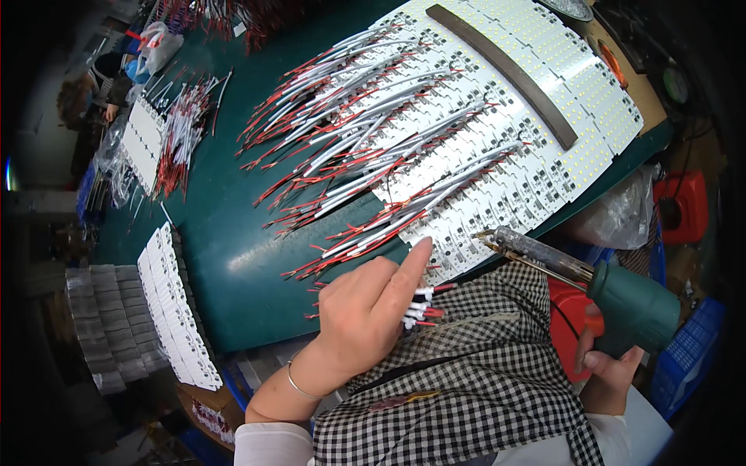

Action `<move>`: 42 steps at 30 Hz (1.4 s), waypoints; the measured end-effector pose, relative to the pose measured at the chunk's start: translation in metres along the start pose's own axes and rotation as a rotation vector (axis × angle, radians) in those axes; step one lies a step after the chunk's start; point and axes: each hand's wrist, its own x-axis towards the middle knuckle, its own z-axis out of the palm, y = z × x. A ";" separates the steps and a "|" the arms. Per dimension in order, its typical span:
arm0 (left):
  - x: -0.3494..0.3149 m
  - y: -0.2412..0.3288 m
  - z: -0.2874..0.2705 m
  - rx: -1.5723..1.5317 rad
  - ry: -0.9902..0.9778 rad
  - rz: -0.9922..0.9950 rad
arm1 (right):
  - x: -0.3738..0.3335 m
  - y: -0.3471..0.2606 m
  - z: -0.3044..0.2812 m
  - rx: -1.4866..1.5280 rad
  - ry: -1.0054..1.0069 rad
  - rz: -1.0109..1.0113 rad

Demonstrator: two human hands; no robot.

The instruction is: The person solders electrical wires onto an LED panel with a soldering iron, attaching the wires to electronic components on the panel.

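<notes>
Head view: nearest you, your checked apron (pixel 458 388) covers your lap, just below the worktop (pixel 249 303). Your right hand (pixel 610 365) is wrapped around the green handle of a soldering gun (pixel 633 307), its grip closed, though the handle hides some of the fingers. Your left hand (pixel 361 311) has most of its fingers curled around a small bunch of loose wires (pixel 420 311), white with red ends, while the index finger stretches out toward the boards' near edge. Just beyond, the gun's tip (pixel 486 235) sits over the nearest part of the white boards (pixel 466 225); you cannot tell from here whether it touches. The step in hand looks like soldering wires to the boards row by row, with this near stretch seemingly unwired. The next move probably calls for bringing one wire end out of the left-hand bunch, laying it on a pad and holding it steady under the tip, fingers clear of the hot metal. Farther up, wire bundles (pixel 342 140) fan leftward off the boards, and a dark curved bar (pixel 505 74) lies across them. Well apart at upper left, another person (pixel 109 85) sits near more wires (pixel 186 132).
</notes>
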 end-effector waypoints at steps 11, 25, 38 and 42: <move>0.001 -0.005 -0.001 -0.178 0.144 0.012 | 0.008 0.004 -0.008 -0.035 -0.086 -0.049; 0.010 0.003 0.005 -0.011 0.075 0.001 | 0.006 0.012 -0.015 -0.038 -0.140 -0.051; 0.009 0.001 0.018 -0.075 0.022 -0.039 | 0.009 0.022 -0.022 -0.051 -0.231 -0.066; 0.010 0.001 0.019 -0.080 0.027 -0.052 | 0.011 0.024 -0.027 -0.106 -0.289 -0.080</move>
